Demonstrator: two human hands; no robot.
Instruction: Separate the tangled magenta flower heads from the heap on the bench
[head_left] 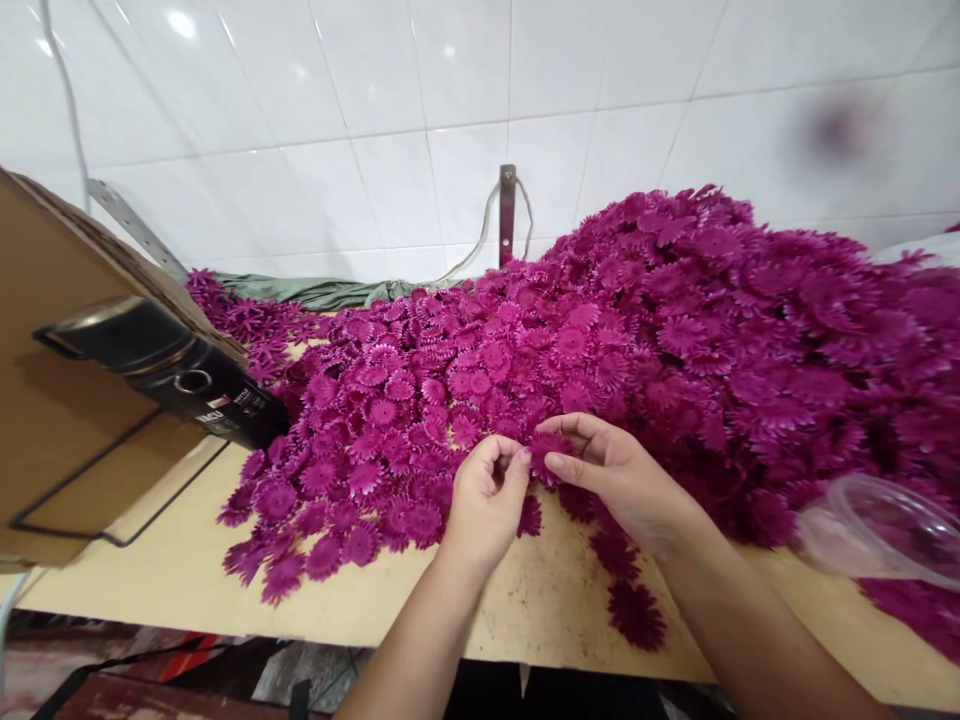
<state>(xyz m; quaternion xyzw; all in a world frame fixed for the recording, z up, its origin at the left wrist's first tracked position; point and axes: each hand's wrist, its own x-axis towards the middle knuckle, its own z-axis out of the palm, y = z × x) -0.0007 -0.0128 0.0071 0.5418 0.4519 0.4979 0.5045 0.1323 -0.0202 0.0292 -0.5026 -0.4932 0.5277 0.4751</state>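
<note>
Although one flower is in hand, a heap remains

Nothing finished can be told apart from the magenta heap along the bench's back edge. The flower is held above the bench, toward the front edge: the left hand pinches narrowly at its rim, while the right hand holds it between gently parted thumb and fingers.
</note>
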